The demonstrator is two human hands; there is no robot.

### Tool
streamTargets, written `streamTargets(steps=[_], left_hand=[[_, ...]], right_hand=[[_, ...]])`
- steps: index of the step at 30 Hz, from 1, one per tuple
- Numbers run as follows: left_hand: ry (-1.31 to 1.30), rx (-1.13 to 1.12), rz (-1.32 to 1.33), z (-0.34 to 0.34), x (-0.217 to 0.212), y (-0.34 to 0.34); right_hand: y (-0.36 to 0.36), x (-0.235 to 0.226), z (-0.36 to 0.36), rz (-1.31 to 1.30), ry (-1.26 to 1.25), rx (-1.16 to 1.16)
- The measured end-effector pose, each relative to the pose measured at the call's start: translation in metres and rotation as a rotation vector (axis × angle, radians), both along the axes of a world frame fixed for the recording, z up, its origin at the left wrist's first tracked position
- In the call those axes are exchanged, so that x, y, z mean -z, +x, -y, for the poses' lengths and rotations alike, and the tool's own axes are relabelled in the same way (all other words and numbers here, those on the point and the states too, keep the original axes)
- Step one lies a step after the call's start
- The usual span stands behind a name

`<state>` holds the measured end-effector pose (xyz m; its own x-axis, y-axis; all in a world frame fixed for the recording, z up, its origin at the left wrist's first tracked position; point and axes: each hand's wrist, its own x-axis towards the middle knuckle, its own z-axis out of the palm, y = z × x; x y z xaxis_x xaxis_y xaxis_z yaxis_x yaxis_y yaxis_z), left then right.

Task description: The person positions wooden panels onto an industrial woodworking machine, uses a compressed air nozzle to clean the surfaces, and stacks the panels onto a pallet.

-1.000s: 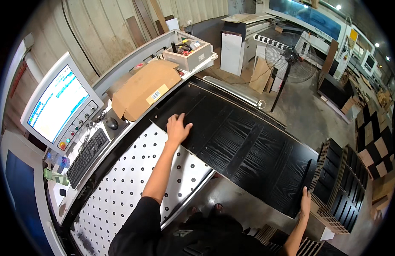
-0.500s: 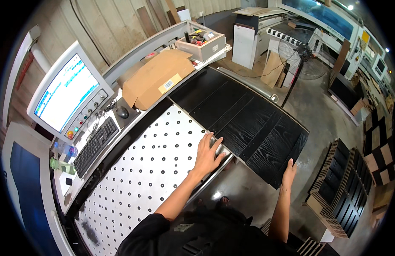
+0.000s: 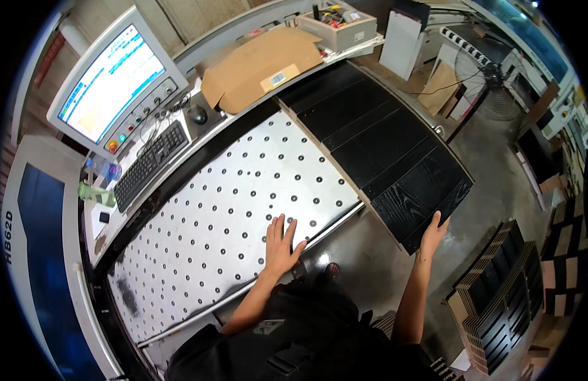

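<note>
A long black wood-grain panel (image 3: 383, 149), crossed by several seams, lies over the far right end of a white dotted table (image 3: 243, 190) and sticks out past the table's edge. My right hand (image 3: 432, 236) holds the panel's near right corner, its fingers partly hidden at the edge. My left hand (image 3: 282, 249) is spread over the table surface close to its front rail, with nothing in it. Whether its palm touches the table I cannot tell.
Left of the table stand a monitor (image 3: 113, 79), a keyboard (image 3: 151, 165) and a mouse (image 3: 197, 114). Cardboard (image 3: 262, 66) and a tool box (image 3: 338, 28) lie behind. At right are a fan (image 3: 493, 76) and stacked black slotted boards (image 3: 497, 298).
My left hand has left the panel's near edge and moved left and nearer to me, over the table. My right hand stays at the panel's corner. The whole view has shifted.
</note>
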<state>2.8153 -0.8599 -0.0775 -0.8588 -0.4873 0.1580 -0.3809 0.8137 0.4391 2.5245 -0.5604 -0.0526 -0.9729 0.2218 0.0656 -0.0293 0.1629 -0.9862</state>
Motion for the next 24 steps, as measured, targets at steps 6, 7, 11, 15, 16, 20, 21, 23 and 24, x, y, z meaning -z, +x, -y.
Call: streamTargets(steps=[6, 7, 11, 15, 16, 20, 21, 23, 24], left_hand=[[-0.055, -0.02, 0.002, -0.004, -0.003, 0.003], [-0.059, -0.028, -0.017, -0.004, -0.001, 0.003], [-0.087, -0.033, -0.109, -0.005, 0.004, 0.001], [-0.056, -0.029, -0.176, -0.003, 0.01, 0.008], [-0.056, -0.048, -0.174, -0.002, 0.013, 0.015], [-0.008, -0.039, -0.14, -0.008, 0.001, 0.071], [0.011, -0.086, -0.172, -0.01, -0.002, 0.098], [0.035, -0.197, -0.223, -0.012, -0.005, 0.164], [0.032, -0.285, -0.213, -0.013, -0.001, 0.199]], right_hand=[[-0.008, 0.004, 0.003, 0.038, 0.054, -0.033], [-0.005, 0.001, 0.006, 0.035, 0.072, -0.056], [-0.02, 0.017, -0.001, -0.038, 0.055, -0.056], [-0.026, 0.012, -0.003, -0.06, 0.008, -0.127], [-0.022, 0.012, -0.003, 0.021, -0.04, -0.143], [0.051, -0.005, 0.017, -0.177, 0.255, 0.108], [0.077, -0.012, 0.025, -0.181, 0.255, 0.11], [0.134, -0.016, 0.05, -0.442, 0.177, 0.058], [0.161, -0.012, 0.068, -0.39, -0.031, -0.096]])
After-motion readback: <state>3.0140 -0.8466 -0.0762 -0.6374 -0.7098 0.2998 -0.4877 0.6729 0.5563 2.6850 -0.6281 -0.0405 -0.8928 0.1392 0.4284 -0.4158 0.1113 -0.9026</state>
